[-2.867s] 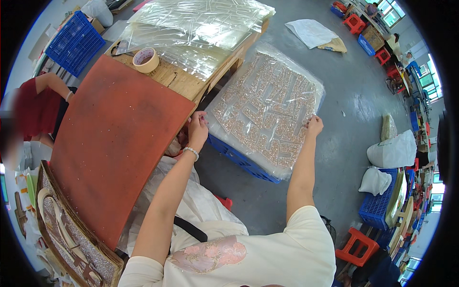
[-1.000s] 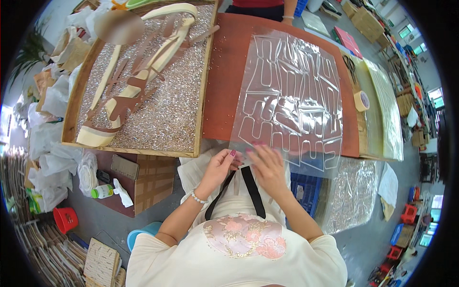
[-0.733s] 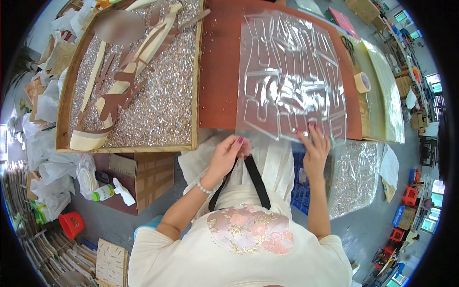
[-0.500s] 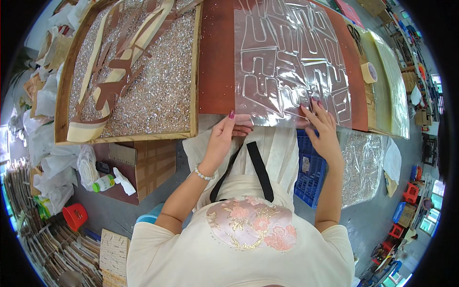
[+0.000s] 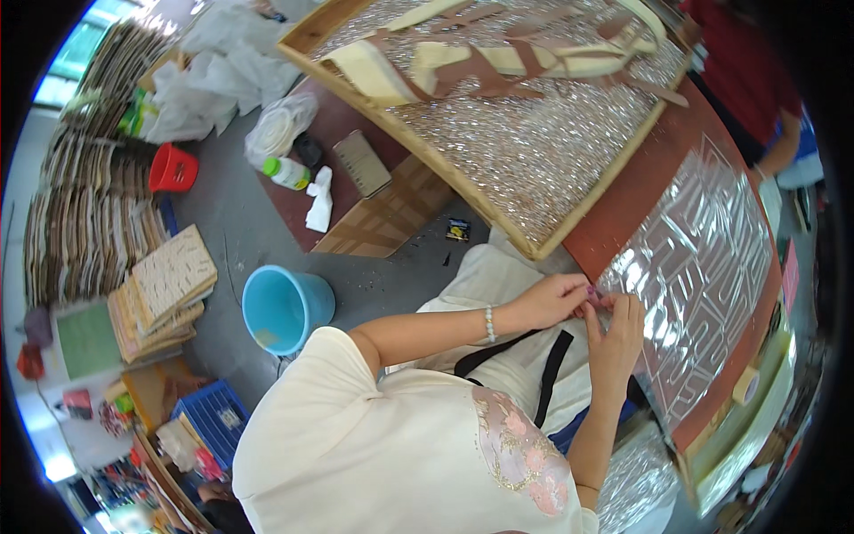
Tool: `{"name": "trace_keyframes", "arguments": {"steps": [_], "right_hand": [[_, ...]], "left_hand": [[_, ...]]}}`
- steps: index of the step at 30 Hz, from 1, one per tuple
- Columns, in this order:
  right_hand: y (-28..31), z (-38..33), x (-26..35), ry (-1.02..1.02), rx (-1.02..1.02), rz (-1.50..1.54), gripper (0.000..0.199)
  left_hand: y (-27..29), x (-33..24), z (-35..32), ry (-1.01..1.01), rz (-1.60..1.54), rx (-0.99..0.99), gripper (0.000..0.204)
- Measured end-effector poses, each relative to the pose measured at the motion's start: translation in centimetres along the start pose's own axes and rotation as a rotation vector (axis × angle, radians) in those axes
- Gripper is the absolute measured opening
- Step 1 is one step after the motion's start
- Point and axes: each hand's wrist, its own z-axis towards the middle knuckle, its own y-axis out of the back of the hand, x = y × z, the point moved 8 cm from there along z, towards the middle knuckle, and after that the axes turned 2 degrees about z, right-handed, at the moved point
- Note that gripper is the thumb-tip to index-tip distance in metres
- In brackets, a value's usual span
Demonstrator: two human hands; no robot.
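Observation:
My left hand (image 5: 553,301) and my right hand (image 5: 616,331) meet at the near corner of a clear plastic sheet (image 5: 703,267) bearing raised looping outlines. The fingertips of both are pinched together, and whatever is between them is too small to make out. Under the sheet lies a reddish-brown board (image 5: 614,233). Just beyond my left hand is the corner of a wooden tray (image 5: 550,247), filled with small glittering pieces (image 5: 534,169). Cream and brown cut strips (image 5: 480,69) lie on top of these.
A co-worker in a red top (image 5: 743,62) stands at the board's far side. A blue bucket (image 5: 286,307) stands on the floor to my left, near a cardboard box (image 5: 382,214) and stacked boards (image 5: 165,276). A tape roll (image 5: 745,387) lies at the right.
My view has turned to the left. My hands, earlier apart along the sheet's near edge with the right one spread on it, have come together, fingertips pinched.

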Motion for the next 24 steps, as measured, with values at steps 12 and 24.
{"name": "trace_keyframes", "arguments": {"steps": [12,24], "right_hand": [[-1.6,0.5,2.8,0.358,0.198,-0.316,0.021],[-2.8,0.7,2.6,0.281,0.323,-0.285,0.013]], "left_hand": [[-0.4,-2.4,-1.1,-0.124,0.367,-0.008,0.024],[0.6,-1.6,-0.7,0.019,0.561,0.032,0.024]]}}
